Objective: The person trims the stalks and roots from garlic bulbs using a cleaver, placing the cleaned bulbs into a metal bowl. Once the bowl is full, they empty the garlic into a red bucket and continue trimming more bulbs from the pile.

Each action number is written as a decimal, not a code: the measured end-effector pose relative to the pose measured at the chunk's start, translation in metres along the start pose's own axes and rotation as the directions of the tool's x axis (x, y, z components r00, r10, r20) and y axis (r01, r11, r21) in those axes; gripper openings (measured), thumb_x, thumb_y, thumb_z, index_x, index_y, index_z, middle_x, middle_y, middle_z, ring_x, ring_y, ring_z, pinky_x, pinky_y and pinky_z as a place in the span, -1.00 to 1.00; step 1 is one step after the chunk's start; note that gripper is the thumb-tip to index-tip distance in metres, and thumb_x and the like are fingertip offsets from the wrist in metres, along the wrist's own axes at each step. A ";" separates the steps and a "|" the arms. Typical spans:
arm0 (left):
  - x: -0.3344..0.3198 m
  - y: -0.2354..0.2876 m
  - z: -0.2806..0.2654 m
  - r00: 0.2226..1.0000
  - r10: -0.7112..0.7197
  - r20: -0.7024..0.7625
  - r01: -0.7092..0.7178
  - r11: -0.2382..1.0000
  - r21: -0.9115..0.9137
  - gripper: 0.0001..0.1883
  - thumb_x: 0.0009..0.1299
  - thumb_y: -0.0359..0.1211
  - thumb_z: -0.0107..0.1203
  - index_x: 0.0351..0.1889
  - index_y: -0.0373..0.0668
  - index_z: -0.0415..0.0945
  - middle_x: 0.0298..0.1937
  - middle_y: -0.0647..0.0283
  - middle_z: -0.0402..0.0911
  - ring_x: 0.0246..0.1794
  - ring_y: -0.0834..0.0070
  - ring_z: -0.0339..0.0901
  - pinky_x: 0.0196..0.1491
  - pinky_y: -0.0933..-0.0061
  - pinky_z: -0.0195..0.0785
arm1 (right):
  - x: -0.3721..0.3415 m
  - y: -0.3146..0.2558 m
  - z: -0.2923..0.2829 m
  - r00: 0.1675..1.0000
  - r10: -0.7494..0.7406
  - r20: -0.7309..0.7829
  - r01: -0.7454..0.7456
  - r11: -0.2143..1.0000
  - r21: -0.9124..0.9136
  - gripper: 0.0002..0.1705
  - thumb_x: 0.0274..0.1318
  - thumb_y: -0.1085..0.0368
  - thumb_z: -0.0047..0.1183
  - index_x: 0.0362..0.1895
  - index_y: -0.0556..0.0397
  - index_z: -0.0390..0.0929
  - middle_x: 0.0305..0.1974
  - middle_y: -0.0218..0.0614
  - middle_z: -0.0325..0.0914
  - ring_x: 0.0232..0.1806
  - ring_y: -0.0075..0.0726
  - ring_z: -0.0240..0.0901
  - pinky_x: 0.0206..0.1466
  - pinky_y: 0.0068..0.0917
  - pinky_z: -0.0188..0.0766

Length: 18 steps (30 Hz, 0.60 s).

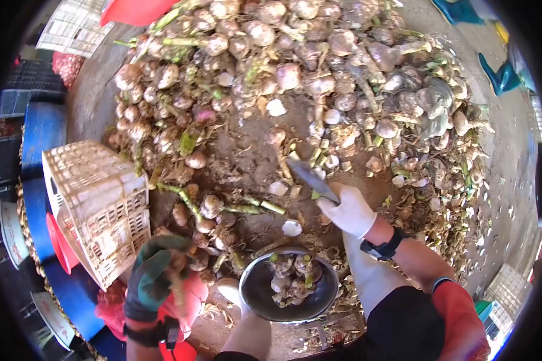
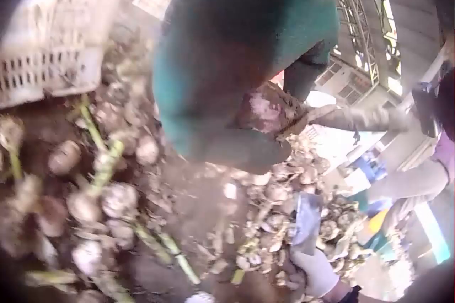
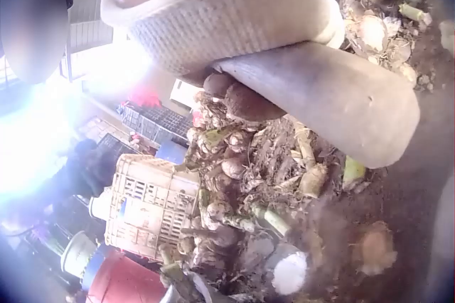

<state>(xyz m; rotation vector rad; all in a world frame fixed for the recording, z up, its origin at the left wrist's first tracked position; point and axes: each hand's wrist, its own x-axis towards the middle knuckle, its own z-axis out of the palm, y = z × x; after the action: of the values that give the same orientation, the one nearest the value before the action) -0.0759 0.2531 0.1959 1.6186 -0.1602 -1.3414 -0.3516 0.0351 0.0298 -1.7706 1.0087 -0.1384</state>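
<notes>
My left hand, in a dark green glove, grips a bulb with its long stem attached; in the left wrist view the fingers curl round it. My right hand, in a whitish glove, holds a broad-bladed knife, its blade over the dirt floor and pointing to the upper left. In the right wrist view the blade extends from the gloved hand. The two hands are well apart. A dark metal bowl with several trimmed bulbs stands between my legs.
A large heap of bulbs with stems spreads ahead and to both sides. A dirty white plastic crate stands tilted at the left, beside blue containers. Cut stems lie on the floor. Another person appears in the left wrist view.
</notes>
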 end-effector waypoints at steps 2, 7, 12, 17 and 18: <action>0.038 -0.011 0.034 0.988 0.075 0.138 -0.087 0.993 0.080 -0.66 0.27 -0.42 0.07 -0.01 -0.33 0.42 -0.07 0.16 0.50 -0.10 0.47 0.43 0.01 0.51 0.27 | -0.002 0.000 -0.005 0.998 -0.015 0.062 0.012 0.999 0.050 -0.73 0.07 0.18 0.06 -0.46 0.15 0.46 -0.57 -0.05 0.45 -0.51 -0.08 0.42 -0.41 -0.23 0.34; 0.106 -0.042 0.100 0.939 0.141 0.315 -0.044 0.954 -0.296 -0.45 0.19 -0.47 0.13 0.19 -0.29 0.32 0.09 0.14 0.47 0.09 0.37 0.42 0.22 0.40 0.20 | -0.004 -0.005 -0.033 0.998 0.035 0.055 -0.034 0.999 -0.020 -0.72 0.07 0.15 0.02 -0.49 0.12 0.47 -0.54 0.02 0.46 -0.45 0.18 0.43 -0.37 -0.11 0.34; 0.121 -0.060 0.133 0.970 0.163 0.179 -0.054 0.867 -0.496 -0.50 0.25 -0.41 0.12 0.18 -0.20 0.34 0.07 0.17 0.48 0.10 0.37 0.44 0.19 0.34 0.33 | -0.004 -0.016 -0.039 0.999 -0.028 -0.021 0.029 0.998 0.048 -0.72 0.04 0.16 0.05 -0.55 0.12 0.44 -0.57 -0.05 0.42 -0.53 0.12 0.40 -0.41 -0.14 0.32; 0.127 -0.092 0.141 0.989 0.134 0.057 -0.084 0.846 -0.526 -0.63 0.37 -0.28 0.08 0.08 -0.20 0.36 -0.03 0.19 0.53 -0.03 0.39 0.53 0.04 0.38 0.45 | -0.003 -0.024 -0.030 0.884 -0.440 -0.157 0.435 0.898 -0.067 -0.78 -0.04 0.23 0.11 -0.59 0.04 0.42 -0.63 -0.11 0.35 -0.52 0.11 0.41 -0.42 -0.10 0.36; 0.118 -0.082 0.148 0.984 0.133 0.117 -0.063 0.882 -0.467 -0.59 0.40 -0.23 0.04 0.14 -0.20 0.34 0.01 0.20 0.52 -0.07 0.42 0.52 -0.06 0.46 0.42 | 0.004 -0.014 -0.028 0.910 -0.399 -0.110 0.380 0.911 -0.159 -0.76 0.02 0.18 0.05 -0.55 0.06 0.44 -0.61 -0.10 0.40 -0.51 0.10 0.43 -0.39 -0.10 0.41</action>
<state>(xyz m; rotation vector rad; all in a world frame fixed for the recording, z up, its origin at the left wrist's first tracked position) -0.1883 0.1326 0.0709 1.0968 -0.0053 -1.3002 -0.3560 0.0137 0.0525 -2.0964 0.7616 -0.4625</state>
